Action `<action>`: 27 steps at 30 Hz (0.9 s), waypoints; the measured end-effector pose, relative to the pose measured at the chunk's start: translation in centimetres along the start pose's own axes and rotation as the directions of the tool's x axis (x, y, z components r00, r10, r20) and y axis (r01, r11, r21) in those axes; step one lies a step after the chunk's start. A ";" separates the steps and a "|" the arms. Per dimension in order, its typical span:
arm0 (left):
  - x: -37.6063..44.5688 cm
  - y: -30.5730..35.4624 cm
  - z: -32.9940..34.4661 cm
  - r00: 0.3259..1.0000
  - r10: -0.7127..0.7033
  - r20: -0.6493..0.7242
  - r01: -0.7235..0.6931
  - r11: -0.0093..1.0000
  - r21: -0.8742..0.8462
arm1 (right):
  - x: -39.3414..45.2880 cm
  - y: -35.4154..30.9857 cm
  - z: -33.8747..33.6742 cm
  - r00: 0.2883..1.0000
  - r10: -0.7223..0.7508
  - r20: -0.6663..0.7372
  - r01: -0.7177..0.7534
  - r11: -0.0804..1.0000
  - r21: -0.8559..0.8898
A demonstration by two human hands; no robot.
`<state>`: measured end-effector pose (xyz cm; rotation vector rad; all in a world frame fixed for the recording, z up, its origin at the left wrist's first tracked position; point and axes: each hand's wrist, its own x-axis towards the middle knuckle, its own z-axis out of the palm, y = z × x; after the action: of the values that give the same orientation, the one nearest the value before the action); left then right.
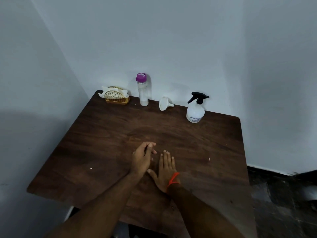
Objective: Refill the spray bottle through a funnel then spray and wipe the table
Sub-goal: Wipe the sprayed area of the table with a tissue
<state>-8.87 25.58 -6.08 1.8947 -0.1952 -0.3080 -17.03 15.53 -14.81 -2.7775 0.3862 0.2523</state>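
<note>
A white spray bottle (195, 112) with a black trigger head stands at the back right of the dark wooden table (106, 145). A white funnel (164, 103) lies on its side to its left. Further left stands a tall clear bottle (143, 90) with a purple cap. A gold wire holder with white napkins (116, 96) sits at the back left corner. My left hand (142, 158) hovers over the table's middle with loosely curled fingers, holding nothing. My right hand (165, 170), with an orange thread at the wrist, lies flat, fingers straight. Both are far from the objects.
The table stands in a corner between two pale walls (171, 40). Small white specks (209, 159) lie on the tabletop. Dark floor (283, 203) shows to the right of the table.
</note>
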 end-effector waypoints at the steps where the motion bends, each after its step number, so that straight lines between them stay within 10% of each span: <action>1: 0.0 0.0 -0.2 1.000 0.001 -0.003 -0.001 1.000 -0.001 | -0.1 -1.0 0.3 0.999 -0.035 0.009 0.035 0.999 0.002; 12: -0.7 -0.2 -0.6 1.000 0.003 0.021 -0.002 1.000 -0.022 | -1.3 -2.7 1.5 0.959 -0.281 0.014 0.282 0.957 -0.062; 27: -0.6 0.2 -0.6 0.999 0.023 0.024 -0.023 1.000 -0.001 | -2.2 -3.0 2.0 0.968 -0.248 -0.024 0.246 0.966 -0.084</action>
<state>-9.20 26.21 -5.62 1.8879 -0.2332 -0.3148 -18.54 19.44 -15.36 -2.8750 0.0353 0.1630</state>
